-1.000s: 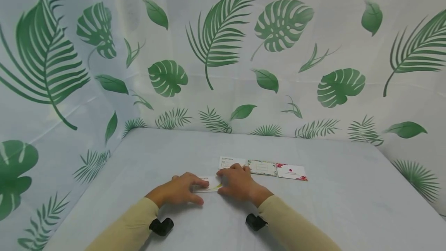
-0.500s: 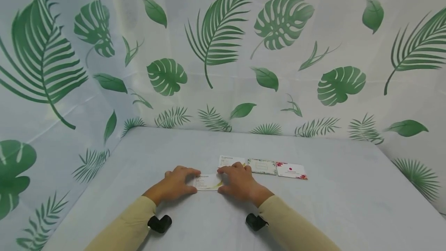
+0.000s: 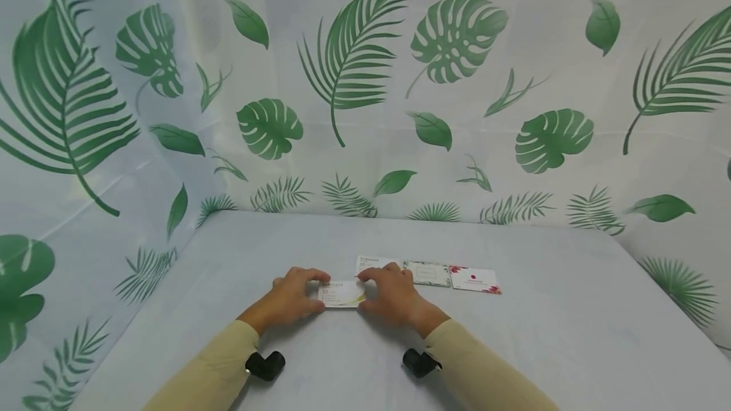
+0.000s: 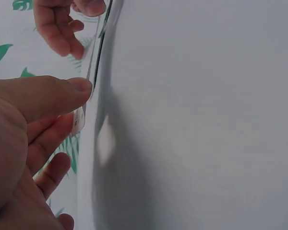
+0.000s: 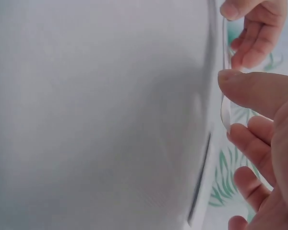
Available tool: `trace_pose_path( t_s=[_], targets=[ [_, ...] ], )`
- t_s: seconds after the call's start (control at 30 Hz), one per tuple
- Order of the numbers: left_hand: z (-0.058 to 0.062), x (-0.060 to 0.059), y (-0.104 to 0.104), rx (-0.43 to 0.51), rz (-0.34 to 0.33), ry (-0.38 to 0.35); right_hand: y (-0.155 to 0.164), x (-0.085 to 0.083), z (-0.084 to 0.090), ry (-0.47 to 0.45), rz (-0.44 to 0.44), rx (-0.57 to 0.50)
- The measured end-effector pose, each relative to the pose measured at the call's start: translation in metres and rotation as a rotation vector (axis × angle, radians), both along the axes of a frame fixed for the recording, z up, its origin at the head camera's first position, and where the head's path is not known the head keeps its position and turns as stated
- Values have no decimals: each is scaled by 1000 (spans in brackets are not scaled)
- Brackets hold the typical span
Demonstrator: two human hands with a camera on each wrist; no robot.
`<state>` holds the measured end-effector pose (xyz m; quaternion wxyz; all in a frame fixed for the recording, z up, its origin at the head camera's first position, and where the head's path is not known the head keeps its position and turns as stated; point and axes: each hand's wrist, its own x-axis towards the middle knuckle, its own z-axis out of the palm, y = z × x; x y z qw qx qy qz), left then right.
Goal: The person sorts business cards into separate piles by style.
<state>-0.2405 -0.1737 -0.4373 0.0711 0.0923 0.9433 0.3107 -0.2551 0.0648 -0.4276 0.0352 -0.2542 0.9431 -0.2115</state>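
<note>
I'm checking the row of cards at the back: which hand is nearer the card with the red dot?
Right. The right hand is just left of the red-dot card; the left hand is farther left, across the held card.

White card (image 3: 341,294) with yellow-green swoosh; leaf-print curtain (image 3: 354,81)

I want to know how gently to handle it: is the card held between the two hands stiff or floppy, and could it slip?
The card is probably light and somewhat flexible: the right wrist view shows its thin edge slightly bowed. The left hand and right hand pinch its ends, so the grip seems enough, though its smooth-looking face might slip.
</note>
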Motion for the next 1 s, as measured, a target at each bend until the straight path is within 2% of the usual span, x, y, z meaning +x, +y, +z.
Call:
trace_pose_path(
  t_s=[0.13,0.3,0.53,0.67,1.0],
  targets=[
    [7,-10,7,3,-16,12,8,-8,5,-5,-44,-18],
    [14,-29,22,30,-49,26,22,-20,11,2,-91,-24],
    [22,-53,45,28,-57,9,39,-34,13,-1,-160,-32],
    [20,-62,53,22,-78,3,46,-40,12,-17,-177,-21],
    [10,-77,64,9,-61,-57,53,-46,6,-47,-221,-7]
  ],
)
